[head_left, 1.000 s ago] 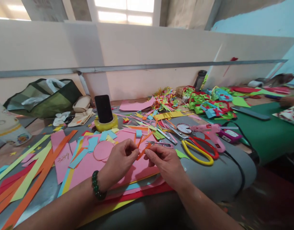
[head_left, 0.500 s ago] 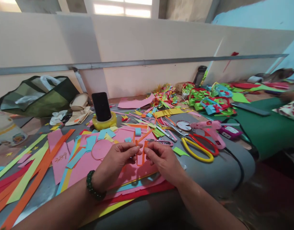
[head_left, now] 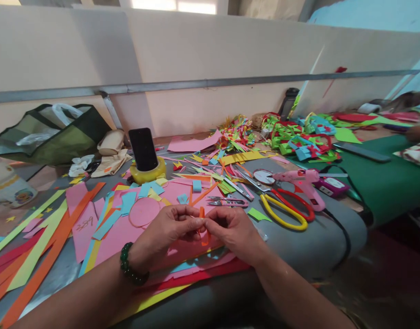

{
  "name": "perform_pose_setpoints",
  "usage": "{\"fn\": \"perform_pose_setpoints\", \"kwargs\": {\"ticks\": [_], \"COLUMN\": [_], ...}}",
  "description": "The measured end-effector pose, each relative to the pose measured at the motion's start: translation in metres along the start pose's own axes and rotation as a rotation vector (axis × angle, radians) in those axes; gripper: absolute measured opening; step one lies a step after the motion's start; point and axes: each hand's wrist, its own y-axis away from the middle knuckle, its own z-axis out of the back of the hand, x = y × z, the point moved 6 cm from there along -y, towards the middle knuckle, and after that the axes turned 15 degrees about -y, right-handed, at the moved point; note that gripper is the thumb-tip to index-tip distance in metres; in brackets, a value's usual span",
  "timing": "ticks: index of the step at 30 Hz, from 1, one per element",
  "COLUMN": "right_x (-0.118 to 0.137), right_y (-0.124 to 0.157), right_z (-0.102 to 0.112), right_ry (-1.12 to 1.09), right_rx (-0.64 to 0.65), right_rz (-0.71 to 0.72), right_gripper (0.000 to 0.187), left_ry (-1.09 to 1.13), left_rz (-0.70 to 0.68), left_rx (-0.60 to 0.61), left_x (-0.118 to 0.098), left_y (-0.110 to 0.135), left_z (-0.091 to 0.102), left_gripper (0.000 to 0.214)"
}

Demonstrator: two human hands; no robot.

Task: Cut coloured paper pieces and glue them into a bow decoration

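Observation:
A small orange strip (head_left: 204,238), curved into a loop, is pinched between the fingertips of both hands. My left hand (head_left: 172,226) has a dark green bead bracelet (head_left: 129,265) at the wrist, and its thumb and forefinger meet on the strip. From the other side my right hand (head_left: 232,230) closes on the same strip, the two sets of fingertips touching. Part of the loop is hidden behind the fingers. Below lie pink sheets (head_left: 119,242) layered over blue, red and yellow ones. Pink-handled thread snips (head_left: 230,202) lie just beyond my right hand.
Red-and-yellow-handled scissors (head_left: 283,212) and a pink glue gun (head_left: 300,180) lie to the right. A phone (head_left: 143,151) stands in a yellow tape roll (head_left: 148,174). Long orange strips (head_left: 55,249) spread at left. Another person's hand (head_left: 417,134) shows at the far right.
My hands have come together. The orange strip, earlier a U shape with its ends held apart, is now bent into a loop with the ends at the meeting fingertips.

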Motion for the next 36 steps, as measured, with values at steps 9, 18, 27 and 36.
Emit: {"fn": "perform_pose_setpoints", "kwargs": {"ticks": [9,18,27,36], "right_x": [0.001,0.001,0.005,0.002], "right_y": [0.0,-0.001,0.0,0.003], "right_z": [0.003,0.004,0.003,0.002], "right_ry": [-0.037,-0.019,-0.022,0.093], "right_rx": [-0.048,-0.06,0.001,-0.033], "right_rz": [0.023,0.042,0.115,0.171], "right_gripper": [0.026,0.025,0.025,0.022], "left_ry": [-0.231,-0.278,-0.233,-0.18], "left_rz": [-0.054,-0.032,0.006,0.011], "left_rx": [0.015,-0.057,-0.051,-0.097], "left_x": [-0.002,-0.001,-0.001,0.001], "left_y": [-0.002,-0.001,-0.001,-0.001], "left_z": [0.004,0.009,0.009,0.01], "left_gripper": [0.023,0.026,0.026,0.023]}}
